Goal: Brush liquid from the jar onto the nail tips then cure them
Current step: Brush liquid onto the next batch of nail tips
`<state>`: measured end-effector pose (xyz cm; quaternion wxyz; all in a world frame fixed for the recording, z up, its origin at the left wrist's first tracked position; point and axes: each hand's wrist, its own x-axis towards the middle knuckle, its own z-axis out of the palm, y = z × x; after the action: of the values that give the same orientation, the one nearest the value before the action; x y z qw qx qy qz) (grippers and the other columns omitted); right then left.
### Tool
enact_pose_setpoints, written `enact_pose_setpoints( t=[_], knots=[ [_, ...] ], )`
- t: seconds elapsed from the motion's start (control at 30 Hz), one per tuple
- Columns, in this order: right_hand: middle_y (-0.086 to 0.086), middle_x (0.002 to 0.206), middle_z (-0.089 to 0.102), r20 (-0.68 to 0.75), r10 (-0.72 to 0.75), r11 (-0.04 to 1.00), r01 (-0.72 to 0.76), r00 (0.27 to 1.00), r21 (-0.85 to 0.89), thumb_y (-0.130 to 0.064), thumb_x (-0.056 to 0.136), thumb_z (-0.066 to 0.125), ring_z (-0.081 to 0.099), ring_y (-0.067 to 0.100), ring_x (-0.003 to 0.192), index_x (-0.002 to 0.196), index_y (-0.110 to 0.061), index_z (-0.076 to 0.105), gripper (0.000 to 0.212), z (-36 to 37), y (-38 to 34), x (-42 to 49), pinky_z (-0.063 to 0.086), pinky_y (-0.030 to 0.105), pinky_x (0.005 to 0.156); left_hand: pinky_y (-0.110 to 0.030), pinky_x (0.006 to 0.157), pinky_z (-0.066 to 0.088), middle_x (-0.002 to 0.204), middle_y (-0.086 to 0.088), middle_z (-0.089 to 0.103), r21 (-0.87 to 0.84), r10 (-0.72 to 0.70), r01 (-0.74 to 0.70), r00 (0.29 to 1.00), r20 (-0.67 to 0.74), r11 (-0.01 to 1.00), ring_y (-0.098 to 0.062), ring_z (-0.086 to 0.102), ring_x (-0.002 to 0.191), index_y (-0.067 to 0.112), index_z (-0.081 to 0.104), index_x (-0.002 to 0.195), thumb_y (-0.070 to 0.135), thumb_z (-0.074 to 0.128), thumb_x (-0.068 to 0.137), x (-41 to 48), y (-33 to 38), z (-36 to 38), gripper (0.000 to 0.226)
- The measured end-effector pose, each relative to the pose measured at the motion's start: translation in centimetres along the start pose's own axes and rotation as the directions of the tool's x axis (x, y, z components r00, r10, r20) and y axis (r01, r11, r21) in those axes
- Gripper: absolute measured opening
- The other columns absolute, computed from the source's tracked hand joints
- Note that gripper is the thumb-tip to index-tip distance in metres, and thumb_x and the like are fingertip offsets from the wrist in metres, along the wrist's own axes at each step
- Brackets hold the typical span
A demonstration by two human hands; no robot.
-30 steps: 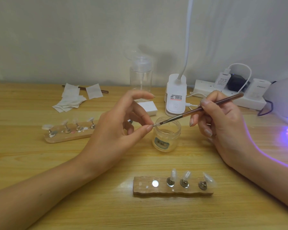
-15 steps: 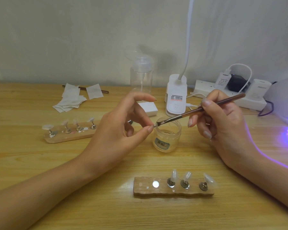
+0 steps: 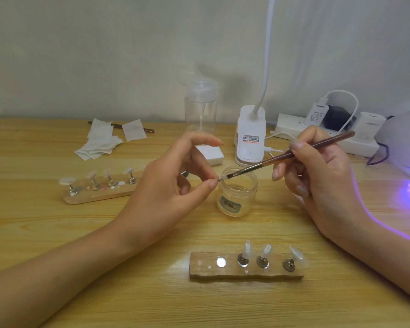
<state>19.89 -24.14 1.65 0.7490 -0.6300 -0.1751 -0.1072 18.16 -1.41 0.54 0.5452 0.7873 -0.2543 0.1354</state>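
My left hand (image 3: 168, 185) pinches a small nail tip (image 3: 221, 178) between thumb and a finger, just above the open glass jar (image 3: 237, 197). My right hand (image 3: 317, 178) grips a brown brush (image 3: 294, 153) like a pen, and its bristles touch the held tip. In front lies a wooden holder (image 3: 246, 272) with three clear nail tips (image 3: 265, 252) on metal stands and one bare magnet spot. A second holder (image 3: 100, 192) with several tips lies at the left. The white curing lamp (image 3: 402, 143) glows purple at the right edge.
A clear pump bottle (image 3: 200, 107), a white desk lamp base (image 3: 250, 138) and a power strip (image 3: 327, 136) with plugs stand along the back. Wipes (image 3: 102, 143) and another brush lie at the back left. A small white block (image 3: 211, 155) sits behind my left hand.
The brush tip has shifted slightly along the held nail tip. Both hands stay almost in place above the jar.
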Motion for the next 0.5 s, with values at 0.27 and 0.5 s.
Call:
enact_pose_setpoints(
  t=[0.27,0.5],
  knots=[
    [0.012,0.061,0.064,0.019,0.008,1.000,-0.007,1.000,-0.026,-0.021,0.096,0.056,0.034,0.011,0.036,0.078,-0.015,0.044,0.022,0.31,-0.10,-0.14,0.026,0.018,0.038,-0.042,0.057,0.047,0.087,0.007,0.066,0.005,0.003,-0.003,1.000,0.003,1.000,-0.015,0.066,0.087,0.029,0.054,0.125,0.013,0.068,0.088,0.05,-0.04,-0.05,0.042],
    [0.011,0.062,0.065,0.020,-0.036,0.999,0.036,0.999,0.023,-0.018,0.095,0.049,0.032,0.010,0.036,0.076,-0.020,0.046,0.020,0.00,0.06,0.06,0.028,0.016,0.039,-0.044,0.057,0.046,0.087,0.007,0.065,0.006,0.006,-0.006,1.000,0.005,1.000,-0.016,0.066,0.088,0.028,0.054,0.125,0.014,0.067,0.088,0.02,0.02,-0.04,0.042]
  ],
)
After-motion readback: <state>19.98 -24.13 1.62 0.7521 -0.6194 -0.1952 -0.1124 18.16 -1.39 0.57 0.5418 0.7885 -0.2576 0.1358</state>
